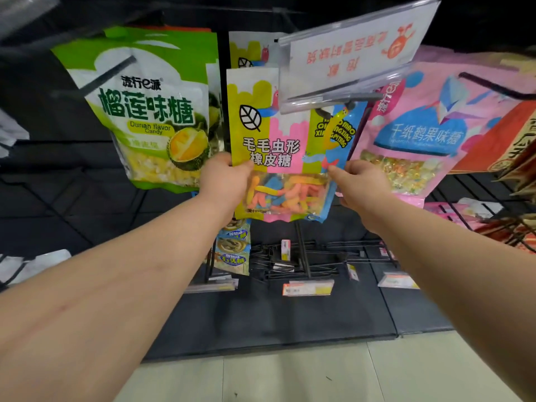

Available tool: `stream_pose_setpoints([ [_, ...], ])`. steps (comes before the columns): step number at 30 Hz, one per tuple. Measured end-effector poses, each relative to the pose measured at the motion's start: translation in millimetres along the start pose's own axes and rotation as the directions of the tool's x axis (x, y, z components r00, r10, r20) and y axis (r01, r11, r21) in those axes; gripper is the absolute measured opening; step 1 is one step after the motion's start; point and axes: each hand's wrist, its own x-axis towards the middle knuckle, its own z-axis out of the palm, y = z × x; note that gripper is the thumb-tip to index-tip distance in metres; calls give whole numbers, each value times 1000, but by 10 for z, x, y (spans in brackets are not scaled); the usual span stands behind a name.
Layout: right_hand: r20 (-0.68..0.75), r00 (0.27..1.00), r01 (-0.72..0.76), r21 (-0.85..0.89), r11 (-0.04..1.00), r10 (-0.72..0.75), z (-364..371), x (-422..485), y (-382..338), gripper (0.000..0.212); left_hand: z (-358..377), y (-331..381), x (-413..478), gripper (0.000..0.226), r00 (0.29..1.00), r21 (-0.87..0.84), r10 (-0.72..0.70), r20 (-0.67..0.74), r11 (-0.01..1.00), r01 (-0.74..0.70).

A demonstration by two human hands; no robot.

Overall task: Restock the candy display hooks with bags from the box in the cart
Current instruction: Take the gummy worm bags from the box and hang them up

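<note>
Left hand (224,175) and right hand (359,181) are each gripping a side edge of the gummy worm bag (278,152), holding it up at the hook (322,113), and the flipped-up sign flap (356,53) is hiding the hang hole, so I'm guessing it's risking missing the prong and dropping.

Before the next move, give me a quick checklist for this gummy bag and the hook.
1. Left hand grips the gummy bag by its left edge: ok.
2. Right hand pinches its right edge: ok.
3. Sign holder flipped up off the hook: ok.
4. Bag's hole lined up with the hook: cannot tell, the sign holder covers that corner.
5. Room in front of the second gummy bag behind: cannot tell.
</note>
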Motion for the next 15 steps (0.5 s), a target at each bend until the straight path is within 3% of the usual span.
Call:
stream_pose_setpoints([
  [4,10,997,79,-158,984,-78,-41,-84,-48,39,-21,-9,-47,21,997,152,72,-6,986,-70],
  [8,130,968,252,-466,848,-216,-173,-250,-126,50,-97,-11,-167,33,992,376,127,23,918,-127],
  [10,236,934,358,-594,720,-270,-231,-344,-186,53,-164,44,-286,52,991,562,108,84,816,-136],
  [13,375,888,459,-741,490,-265,-298,-512,-306,58,-286,174,-500,77,982,811,97,163,553,-189],
  [15,434,866,499,-772,395,-246,-333,-648,-389,60,-386,273,-654,83,971,886,89,222,398,-239],
])
